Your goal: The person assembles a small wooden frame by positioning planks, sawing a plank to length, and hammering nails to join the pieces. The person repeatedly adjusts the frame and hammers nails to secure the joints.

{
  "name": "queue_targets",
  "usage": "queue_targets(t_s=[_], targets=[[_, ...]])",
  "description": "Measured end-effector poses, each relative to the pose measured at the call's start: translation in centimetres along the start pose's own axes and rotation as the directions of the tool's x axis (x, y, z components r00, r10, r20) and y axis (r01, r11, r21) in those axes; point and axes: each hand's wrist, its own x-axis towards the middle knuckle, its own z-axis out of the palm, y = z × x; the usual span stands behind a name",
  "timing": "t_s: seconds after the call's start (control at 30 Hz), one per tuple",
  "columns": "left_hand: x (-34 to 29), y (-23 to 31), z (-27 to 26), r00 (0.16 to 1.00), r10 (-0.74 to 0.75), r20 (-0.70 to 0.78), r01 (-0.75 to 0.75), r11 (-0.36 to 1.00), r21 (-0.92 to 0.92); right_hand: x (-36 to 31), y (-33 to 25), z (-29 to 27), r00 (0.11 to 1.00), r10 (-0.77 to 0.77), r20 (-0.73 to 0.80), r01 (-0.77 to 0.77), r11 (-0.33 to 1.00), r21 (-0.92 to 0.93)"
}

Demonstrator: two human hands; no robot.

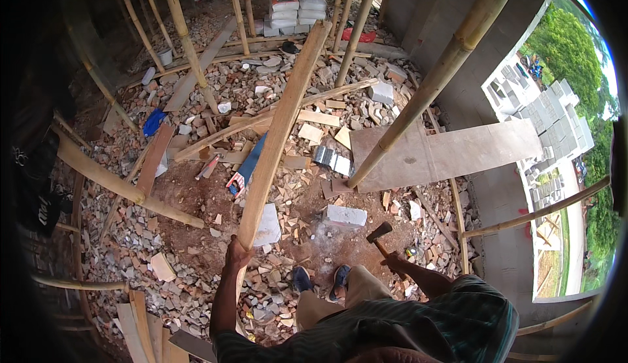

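Note:
My left hand (239,253) is closed around the lower part of a long wooden plank (281,124), which slants up and away to the right across the middle of the view. In my right hand (394,263) is the wooden handle of a hatchet (380,232), its dark metal head pointing up and left, apart from the plank. A handsaw (250,161) with a blue blade and a red-and-white handle lies on the rubble, partly hidden by the plank. Pale blocks (345,216) rest on the ground just beyond my feet.
Broken brick rubble (288,297) covers much of the floor. Bamboo poles (432,81) stand around me, and one bamboo pole (124,180) reaches in from the left. Brown plywood sheets (392,160) lie toward the window opening at right. Stacked white bags (284,13) stand at the back.

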Motion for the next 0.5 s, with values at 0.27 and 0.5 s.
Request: queue_targets(t_s=[0.27,0.5], targets=[[-9.0,-2.6,8.8,0.975,-0.217,0.039,0.213,0.973,0.085,-0.2,-10.8,-4.9,0.982,-0.166,-0.091,0.155,0.981,-0.115],[-9.9,-4.1,19.9,0.928,-0.373,0.013,0.36,0.903,0.232,6.5,-16.6,-8.8,0.98,-0.197,0.0,0.197,0.977,-0.079]])
